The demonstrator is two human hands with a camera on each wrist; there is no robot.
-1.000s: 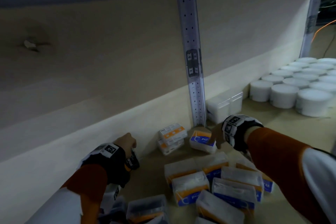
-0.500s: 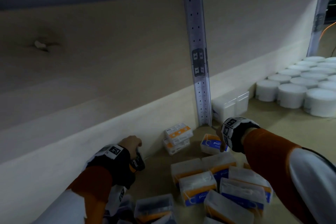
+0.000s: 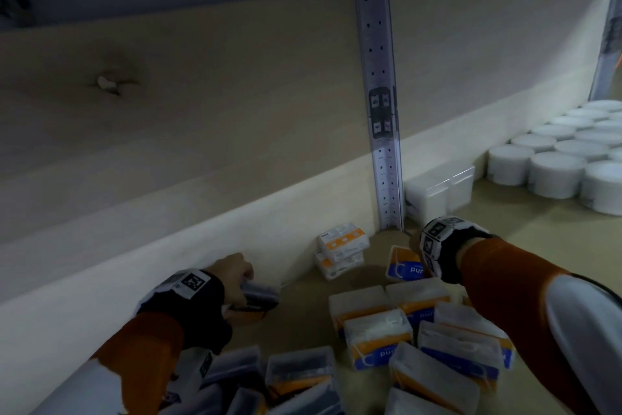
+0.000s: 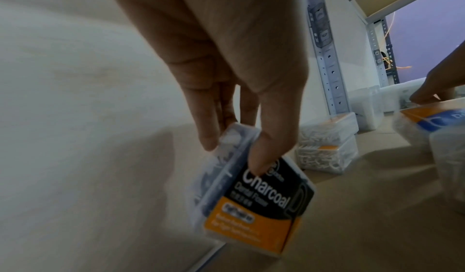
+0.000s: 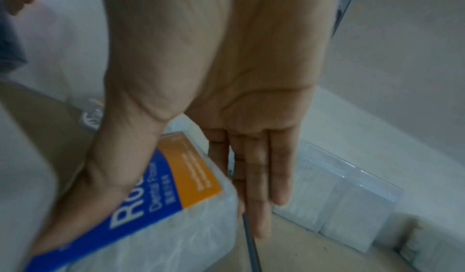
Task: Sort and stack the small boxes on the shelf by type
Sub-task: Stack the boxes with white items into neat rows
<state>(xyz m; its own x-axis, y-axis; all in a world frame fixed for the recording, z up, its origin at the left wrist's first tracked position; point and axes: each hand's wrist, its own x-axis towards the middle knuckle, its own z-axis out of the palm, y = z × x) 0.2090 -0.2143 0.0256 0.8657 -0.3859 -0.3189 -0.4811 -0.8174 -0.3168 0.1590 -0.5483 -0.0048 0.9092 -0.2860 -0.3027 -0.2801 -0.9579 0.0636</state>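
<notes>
Underneath, a beige shelf board (image 3: 505,239) meets a pale back panel (image 3: 202,111).

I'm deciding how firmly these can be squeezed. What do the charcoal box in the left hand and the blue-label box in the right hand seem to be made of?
The charcoal box looks like thin clear plastic, glossy, with a printed black-and-orange label; dark contents show through its side. The blue-label box seems the same clear plastic, slightly cloudy, with white contents visible under a blue-and-orange label. Whether the labels are paper or film is unclear.
</notes>
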